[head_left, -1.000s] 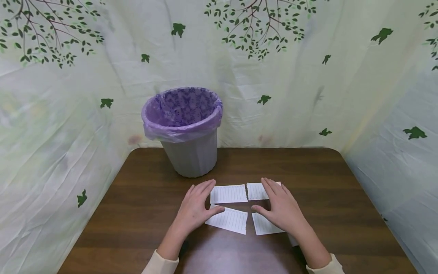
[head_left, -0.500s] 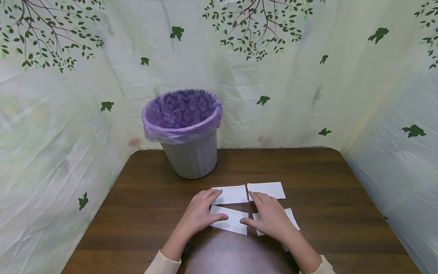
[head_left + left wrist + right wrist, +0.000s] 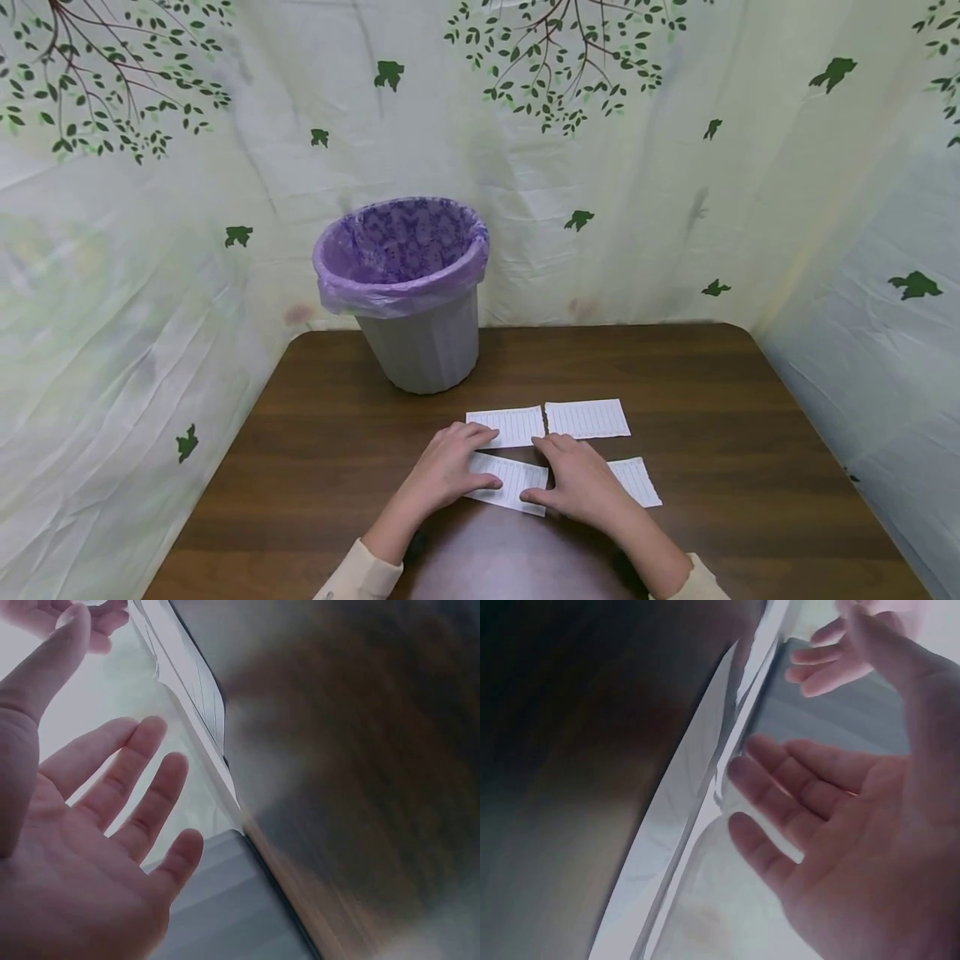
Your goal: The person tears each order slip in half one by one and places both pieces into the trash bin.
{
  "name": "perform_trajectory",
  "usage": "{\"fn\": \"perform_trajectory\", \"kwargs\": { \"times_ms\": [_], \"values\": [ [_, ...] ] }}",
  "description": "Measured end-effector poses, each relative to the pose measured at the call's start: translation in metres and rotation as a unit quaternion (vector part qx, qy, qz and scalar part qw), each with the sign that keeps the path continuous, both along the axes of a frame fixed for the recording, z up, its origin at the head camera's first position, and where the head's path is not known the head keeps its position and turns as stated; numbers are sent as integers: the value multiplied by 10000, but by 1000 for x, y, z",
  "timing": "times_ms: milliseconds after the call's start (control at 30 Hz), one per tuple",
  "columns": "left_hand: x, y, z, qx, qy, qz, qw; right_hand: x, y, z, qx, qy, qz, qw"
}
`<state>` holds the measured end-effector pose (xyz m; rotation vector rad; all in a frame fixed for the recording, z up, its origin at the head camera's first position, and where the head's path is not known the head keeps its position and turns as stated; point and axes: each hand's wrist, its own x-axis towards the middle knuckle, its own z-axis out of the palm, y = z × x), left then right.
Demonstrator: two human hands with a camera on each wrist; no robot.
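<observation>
Four pieces would be a count, so: several torn pieces of lined white paper lie on the brown table [image 3: 337,450] in two rows. The far row has a left piece [image 3: 517,427] and a right piece [image 3: 587,418]. In the near row, a tilted left piece [image 3: 521,479] is partly under my left hand [image 3: 442,468] in the head view. My right hand [image 3: 581,483] covers much of the near right piece [image 3: 637,482]. Both wrist views show the palms raised above the paper, fingers loosely extended and holding nothing. The hands face each other, thumbs apart from fingers.
A grey wastebasket [image 3: 431,354] with a purple liner [image 3: 405,298] stands on the table behind the papers, left of centre. Hanging behind and beside the table is pale cloth [image 3: 645,208] printed with leaves and birds.
My right hand has moved left and nearer to me, uncovering the far right piece. My left hand has come slightly nearer and to the right. The papers stay in place.
</observation>
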<state>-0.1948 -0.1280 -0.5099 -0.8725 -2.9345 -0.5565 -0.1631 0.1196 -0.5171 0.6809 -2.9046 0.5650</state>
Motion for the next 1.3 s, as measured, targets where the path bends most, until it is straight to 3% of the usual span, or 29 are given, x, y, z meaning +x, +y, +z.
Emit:
{"fn": "perform_trajectory", "kwargs": {
  "times_ms": [533,767,1300],
  "values": [
    [0,5,-5,-476,-157,-39,9987,-2,-5,-7,372,227,111,9990],
    [0,8,-4,-410,-238,-77,9988,-2,-7,-6,579,279,125,9979],
    [5,12,-2,-591,-46,-223,9980,1,-11,-2,509,174,281,9982]
  ]
}}
